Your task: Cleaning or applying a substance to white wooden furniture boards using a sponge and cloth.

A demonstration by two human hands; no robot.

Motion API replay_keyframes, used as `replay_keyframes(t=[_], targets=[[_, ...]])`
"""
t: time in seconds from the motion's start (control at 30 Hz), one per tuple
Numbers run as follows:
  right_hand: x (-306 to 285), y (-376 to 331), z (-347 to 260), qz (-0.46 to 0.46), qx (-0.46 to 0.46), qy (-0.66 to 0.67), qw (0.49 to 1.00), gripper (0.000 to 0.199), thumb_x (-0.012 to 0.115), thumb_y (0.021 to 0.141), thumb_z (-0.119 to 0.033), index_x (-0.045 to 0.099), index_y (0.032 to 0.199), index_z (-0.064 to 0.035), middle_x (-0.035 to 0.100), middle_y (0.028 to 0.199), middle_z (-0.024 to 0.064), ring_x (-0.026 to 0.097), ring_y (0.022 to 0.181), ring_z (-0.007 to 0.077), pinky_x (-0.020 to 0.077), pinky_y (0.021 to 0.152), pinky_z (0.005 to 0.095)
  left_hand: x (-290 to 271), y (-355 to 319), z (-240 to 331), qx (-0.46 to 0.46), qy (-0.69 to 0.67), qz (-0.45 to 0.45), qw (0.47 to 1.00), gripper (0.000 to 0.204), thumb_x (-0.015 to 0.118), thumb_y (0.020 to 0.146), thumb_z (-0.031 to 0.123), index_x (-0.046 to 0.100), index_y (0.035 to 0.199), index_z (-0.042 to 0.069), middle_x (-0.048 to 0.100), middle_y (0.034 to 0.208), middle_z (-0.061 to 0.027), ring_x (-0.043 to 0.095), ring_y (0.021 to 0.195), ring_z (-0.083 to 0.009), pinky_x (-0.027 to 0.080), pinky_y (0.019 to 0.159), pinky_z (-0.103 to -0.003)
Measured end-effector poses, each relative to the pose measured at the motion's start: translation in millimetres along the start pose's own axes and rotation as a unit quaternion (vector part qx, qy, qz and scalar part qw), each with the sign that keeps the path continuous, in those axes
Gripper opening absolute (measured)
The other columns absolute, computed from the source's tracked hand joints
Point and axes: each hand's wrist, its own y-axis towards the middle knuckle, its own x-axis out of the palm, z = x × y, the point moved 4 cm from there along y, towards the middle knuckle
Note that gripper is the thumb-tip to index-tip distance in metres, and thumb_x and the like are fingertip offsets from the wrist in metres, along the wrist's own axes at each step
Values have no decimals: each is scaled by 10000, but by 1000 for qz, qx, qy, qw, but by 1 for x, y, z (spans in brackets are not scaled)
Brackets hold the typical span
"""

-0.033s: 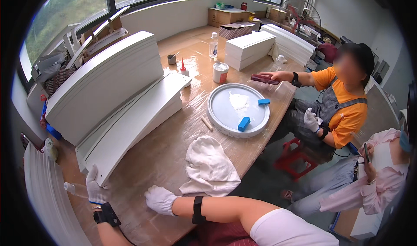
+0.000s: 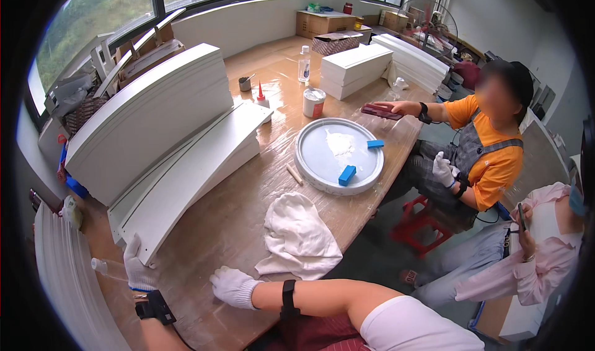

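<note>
At the lower left, my left hand (image 2: 140, 270), in a white knit glove, grips the near end of a long white board (image 2: 204, 159), fingers along its edge. That board lies slanted on top of other white boards. My right hand (image 2: 234, 287), also gloved, rests on the brown tabletop (image 2: 211, 239) near its front edge, fingers curled, with no object showing in it. A crumpled white cloth (image 2: 300, 236) lies just beyond it. Past the cloth, a round pale lid-like tray (image 2: 316, 159) holds white powder (image 2: 340, 144) and two blue blocks (image 2: 348, 175).
A tall white board stack (image 2: 155, 121) stands far left. A small stick (image 2: 294, 174), white tub (image 2: 314, 103), red-tipped bottle (image 2: 261, 97) and clear bottle (image 2: 304, 64) are on the table. A co-worker (image 2: 496, 146) at the right holds a dark red object (image 2: 381, 111); another person (image 2: 527, 245) stands nearby.
My right hand has shifted slightly to the right along the tabletop. The co-worker's hand with the dark red object has moved a little. My left hand stays on the board.
</note>
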Motion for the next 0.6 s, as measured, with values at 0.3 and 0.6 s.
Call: replay_keyframes(t=[0.3, 0.6], targets=[[-38, -130, -20, 94, -93, -17, 991, 504, 716, 775, -328, 639, 1111, 40, 613, 1208, 203, 566, 1187, 363, 387, 1103, 496, -62, -126, -20, 71, -131, -82, 985, 257, 585, 972, 299, 568, 1056, 56, 621, 690, -42, 430, 359, -99, 320, 306, -226], [-43, -176, -29, 125, -167, -32, 977, 177, 672, 776, -273, 652, 811, -101, 655, 918, 42, 632, 962, 220, 484, 963, 422, -153, -251, -61, 74, -125, -70, 987, 400, 618, 933, 284, 527, 1149, -41, 629, 738, -131, 440, 317, -133, 325, 252, -232]])
